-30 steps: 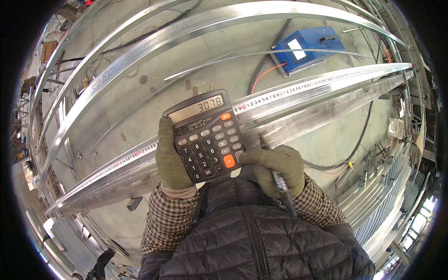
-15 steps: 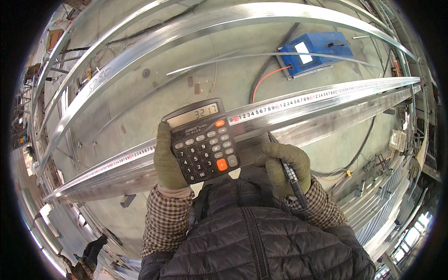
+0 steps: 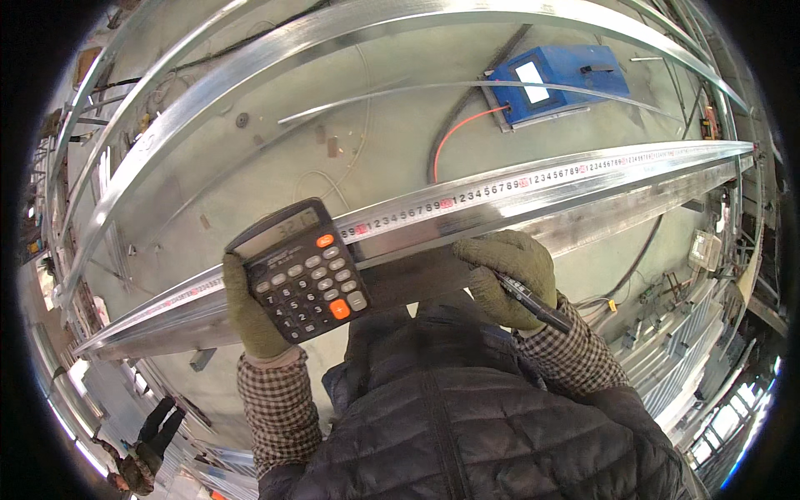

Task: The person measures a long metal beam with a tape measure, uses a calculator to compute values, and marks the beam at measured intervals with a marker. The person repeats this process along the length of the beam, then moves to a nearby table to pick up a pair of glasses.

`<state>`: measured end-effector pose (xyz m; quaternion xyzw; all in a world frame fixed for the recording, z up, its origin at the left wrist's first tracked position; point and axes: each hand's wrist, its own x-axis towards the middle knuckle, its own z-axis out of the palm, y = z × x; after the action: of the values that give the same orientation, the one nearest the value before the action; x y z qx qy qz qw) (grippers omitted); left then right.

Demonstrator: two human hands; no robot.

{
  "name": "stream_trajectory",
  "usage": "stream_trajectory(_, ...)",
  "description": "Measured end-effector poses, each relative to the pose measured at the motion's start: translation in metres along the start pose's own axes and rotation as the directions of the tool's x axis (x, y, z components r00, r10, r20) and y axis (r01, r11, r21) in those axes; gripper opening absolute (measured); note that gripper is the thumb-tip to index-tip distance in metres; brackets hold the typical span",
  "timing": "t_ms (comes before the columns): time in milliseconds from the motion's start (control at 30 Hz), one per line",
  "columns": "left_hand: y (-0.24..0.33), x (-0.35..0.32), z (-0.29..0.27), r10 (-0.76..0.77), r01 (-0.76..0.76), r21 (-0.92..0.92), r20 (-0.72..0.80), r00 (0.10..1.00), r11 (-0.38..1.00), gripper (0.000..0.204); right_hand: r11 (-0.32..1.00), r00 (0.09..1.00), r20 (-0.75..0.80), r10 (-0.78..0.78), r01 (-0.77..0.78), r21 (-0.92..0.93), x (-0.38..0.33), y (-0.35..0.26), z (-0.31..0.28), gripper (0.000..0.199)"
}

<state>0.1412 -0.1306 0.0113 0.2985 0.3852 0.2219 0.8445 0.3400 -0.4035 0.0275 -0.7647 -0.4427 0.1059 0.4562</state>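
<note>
A metalworking workshop, shown by long metal beams (image 3: 333, 33) and tape measure (image 3: 492, 190).

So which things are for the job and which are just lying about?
Seem part of the job:
- calculator, in the left hand
- pen, in the right hand
- tape, along the metal bar

Seem just lying about:
- blue box
- red cable

Left hand (image 3: 254, 317): fingers behind calculator (image 3: 304, 273) | tape measure (image 3: 482, 197): partly covered | distant person (image 3: 138, 468): details seemingly blurred
</note>
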Motion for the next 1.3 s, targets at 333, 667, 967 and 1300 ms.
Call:
stream_trajectory(333, 0.001, 0.000, -0.011, -0.034, 0.031, 0.029, 0.086, 0.996, 0.999, 0.067, 0.995, 0.989, -0.138, 0.060, -0.048, 0.087, 0.005, 0.023, 0.010, 0.022)
stream_trajectory(667, 0.001, -0.004, -0.011, -0.036, 0.034, 0.045, 0.061, 0.997, 0.998, 0.067, 0.985, 0.973, -0.188, 0.135, -0.112, 0.130, 0.007, 0.023, 0.015, 0.014)
stream_trajectory(967, 0.001, 0.002, -0.025, -0.066, 0.069, -0.018, 0.131, 0.989, 0.997, 0.062, 0.996, 0.970, -0.226, 0.090, -0.085, 0.032, 0.007, 0.030, 0.016, 0.017)
stream_trajectory(1300, 0.001, -0.001, -0.025, 0.027, -0.026, 0.051, -0.019, 0.999, 0.998, 0.065, 0.985, 0.958, -0.230, 0.170, -0.169, 0.026, 0.011, 0.025, 0.012, 0.017)
